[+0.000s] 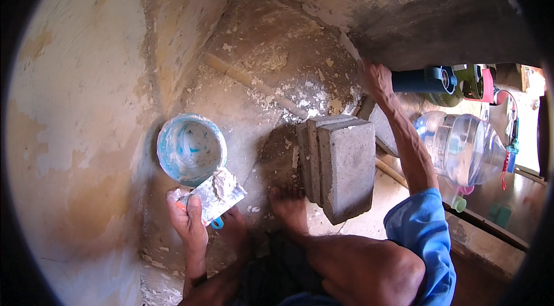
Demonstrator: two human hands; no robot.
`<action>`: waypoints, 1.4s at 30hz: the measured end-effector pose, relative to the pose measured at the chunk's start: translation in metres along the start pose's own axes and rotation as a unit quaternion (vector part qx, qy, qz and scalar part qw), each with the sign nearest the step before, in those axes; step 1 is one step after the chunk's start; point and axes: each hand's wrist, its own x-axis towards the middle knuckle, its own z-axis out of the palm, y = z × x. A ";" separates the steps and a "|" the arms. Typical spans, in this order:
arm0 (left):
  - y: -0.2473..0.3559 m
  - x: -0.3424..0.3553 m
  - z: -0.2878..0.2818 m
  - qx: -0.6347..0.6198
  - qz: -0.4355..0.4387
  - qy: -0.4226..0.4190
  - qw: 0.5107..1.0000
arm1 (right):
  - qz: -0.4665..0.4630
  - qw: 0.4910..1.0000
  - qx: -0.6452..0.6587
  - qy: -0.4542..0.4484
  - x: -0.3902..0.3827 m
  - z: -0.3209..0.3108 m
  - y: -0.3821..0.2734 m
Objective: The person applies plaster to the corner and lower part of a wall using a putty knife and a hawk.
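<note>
Scuffed plaster wall (86,104), patchy cream and ochre, rises left of the left-hand grip; floor (236,113) beyond that grip is brown and gritty, strewn with pale flakes. Thin pole (248,82) lies across it, farther out than the left hand. Rough grey blocks (349,167), squared and packed face to face, stand between my two grips, nearer me than the right one. Clear ribbed plastic jug (464,147) to the right of the right forearm.

Right hand (378,81) reaches low along a dark-stained wall (444,23). A pale strip (350,46) shows just past its fingers; I cannot tell whether they are clamped on it or what it is. Containers to the right of that hand are partly covered by one another. Left foot mostly hidden below the left-hand grip; a small blue loop (217,223) peeks from under the held plate, its owner unclear to me.

Left hand (187,216) is clamped on a flat metal plate (218,205), thumb on top, plate reaching out to the right of the grip. White paste (221,185) sits in a lumpy ridge at its far edge. Just beyond the grip, a round blue bucket (165,150), rim and inside wall smeared white
</note>
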 end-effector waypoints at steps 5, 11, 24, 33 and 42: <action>0.002 -0.002 0.002 -0.013 -0.003 0.037 0.999 | 0.087 0.995 -0.025 -0.051 -0.004 -0.007 0.022; 0.001 0.001 0.003 -0.012 -0.001 0.014 1.000 | 0.094 0.995 -0.012 -0.043 -0.027 -0.016 0.025; -0.002 -0.002 0.003 -0.002 0.002 0.026 1.000 | 0.046 0.999 0.021 0.008 0.024 -0.019 -0.029; -0.004 -0.004 -0.003 -0.008 -0.007 0.034 0.999 | 0.125 0.989 -0.024 -0.076 -0.004 -0.039 -0.018; 0.017 0.001 0.015 0.007 0.001 0.068 0.998 | -0.006 0.999 -0.037 -0.027 0.015 -0.041 0.000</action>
